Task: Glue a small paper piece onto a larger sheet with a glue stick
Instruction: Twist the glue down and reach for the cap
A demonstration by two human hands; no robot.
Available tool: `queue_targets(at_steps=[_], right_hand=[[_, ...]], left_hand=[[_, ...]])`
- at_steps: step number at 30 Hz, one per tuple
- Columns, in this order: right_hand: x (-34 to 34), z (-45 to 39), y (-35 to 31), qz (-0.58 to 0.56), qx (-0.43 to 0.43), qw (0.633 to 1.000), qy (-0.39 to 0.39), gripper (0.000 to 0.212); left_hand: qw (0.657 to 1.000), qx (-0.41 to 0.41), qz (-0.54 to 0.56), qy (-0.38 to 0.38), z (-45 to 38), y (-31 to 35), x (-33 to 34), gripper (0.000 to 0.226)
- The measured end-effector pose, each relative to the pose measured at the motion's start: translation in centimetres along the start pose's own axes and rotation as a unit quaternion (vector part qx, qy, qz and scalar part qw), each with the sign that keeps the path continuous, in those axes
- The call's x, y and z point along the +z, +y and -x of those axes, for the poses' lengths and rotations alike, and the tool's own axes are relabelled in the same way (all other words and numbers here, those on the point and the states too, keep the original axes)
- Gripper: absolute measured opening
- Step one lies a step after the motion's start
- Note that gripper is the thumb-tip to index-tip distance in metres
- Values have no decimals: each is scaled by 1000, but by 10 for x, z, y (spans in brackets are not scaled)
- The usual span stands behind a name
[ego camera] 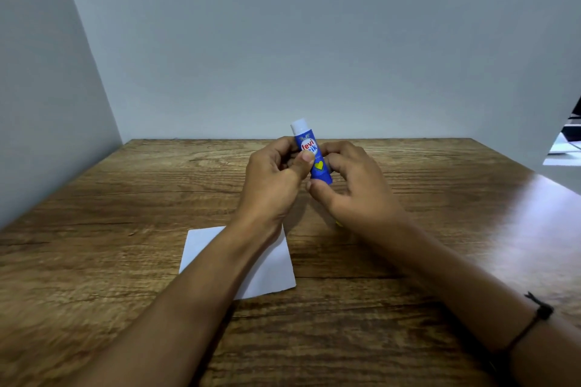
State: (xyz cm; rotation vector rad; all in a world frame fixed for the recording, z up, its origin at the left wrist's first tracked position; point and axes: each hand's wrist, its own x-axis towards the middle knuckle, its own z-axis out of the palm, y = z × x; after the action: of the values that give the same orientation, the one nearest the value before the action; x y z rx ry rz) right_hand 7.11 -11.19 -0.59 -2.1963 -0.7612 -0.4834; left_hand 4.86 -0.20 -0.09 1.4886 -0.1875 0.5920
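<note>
A: Where is the glue stick (314, 158)?

B: Above the far middle of the wooden table (408, 339), held upright with a slight tilt, its white cap on top. Both hands have it. The left hand (273, 181) curls round the blue barrel, with the thumb laid across the label. The right hand (355, 181) curls round the lower part, its thumb under the base.

A: And the paper?

B: A white sheet (267, 273) lies flat on the table nearer the person, partly under the left forearm. Its near right corner points toward the table's middle. A small yellow speck (338, 223) shows at the right wrist's edge; I cannot tell what it is.

A: Room to move?

B: The table's far edge meets the grey back wall (314, 41) just behind the hands, and a side wall (41, 88) closes the left. Bare wood spreads left and right of the sheet. A dark cord bracelet (539, 313) sits on the right forearm.
</note>
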Motion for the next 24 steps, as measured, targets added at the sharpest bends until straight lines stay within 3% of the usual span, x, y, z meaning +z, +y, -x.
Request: queue_targets(at_steps=[4,9,15,19,21,24], right_hand=[[0,-1,-1,13,5,1000,7,29],[-3,1,-2,-59,-1,998,-10,20],[-5,-1,1,-34,2,999,-1,7],[-5,1,-1,-43,30,998,29,23],[-5,0,0,-36,26,999,-10,17],[-2,-4,3,-58,24,994,-86,24]], left_hand=[[1000,-5,10,-19,1,1,3,19],[1000,2,-8,-5,-2,0,-3,14],[999,1,-34,-2,-3,-6,-6,20],[999,13,-31,-2,-3,-4,-3,25],[1000,9,-27,-1,-3,-4,-4,24],[999,-2,-37,2,-4,-6,-5,21]])
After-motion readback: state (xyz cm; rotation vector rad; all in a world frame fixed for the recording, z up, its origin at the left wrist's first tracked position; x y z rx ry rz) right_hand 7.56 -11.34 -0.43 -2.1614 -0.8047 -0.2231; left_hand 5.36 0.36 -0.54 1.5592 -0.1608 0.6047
